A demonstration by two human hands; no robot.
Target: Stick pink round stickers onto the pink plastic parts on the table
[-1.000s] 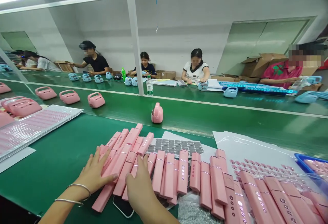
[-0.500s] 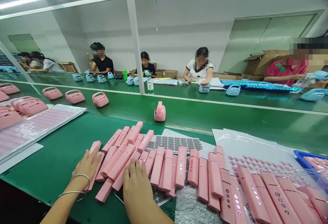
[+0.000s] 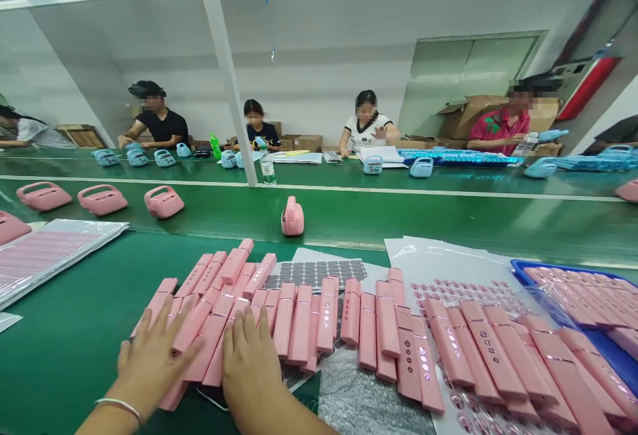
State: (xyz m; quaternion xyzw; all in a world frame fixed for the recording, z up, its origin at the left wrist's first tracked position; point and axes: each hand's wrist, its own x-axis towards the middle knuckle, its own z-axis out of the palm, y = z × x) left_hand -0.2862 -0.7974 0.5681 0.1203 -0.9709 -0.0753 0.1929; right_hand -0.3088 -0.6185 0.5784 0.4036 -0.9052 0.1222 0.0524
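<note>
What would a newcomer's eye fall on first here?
Probably the pink bars spread across the near table, the left hand and right hand at their left end. Beyond them, one pink handled case sits apart; at far right, a blue tray holds pink pieces.

I'm seeing smooth plastic cases [image 3: 327, 319], a rough, crinkled, shiny wrap [image 3: 371, 402], a polished metal bracelet [image 3: 119, 404], glossy film-covered paper sheets [image 3: 60, 252] and matt cardboard boxes [image 3: 308, 144].

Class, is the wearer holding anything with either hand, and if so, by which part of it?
Nothing appears gripped: the left hand lies spread over pink pieces, and the right hand, also open, lies against others beside it.
</note>
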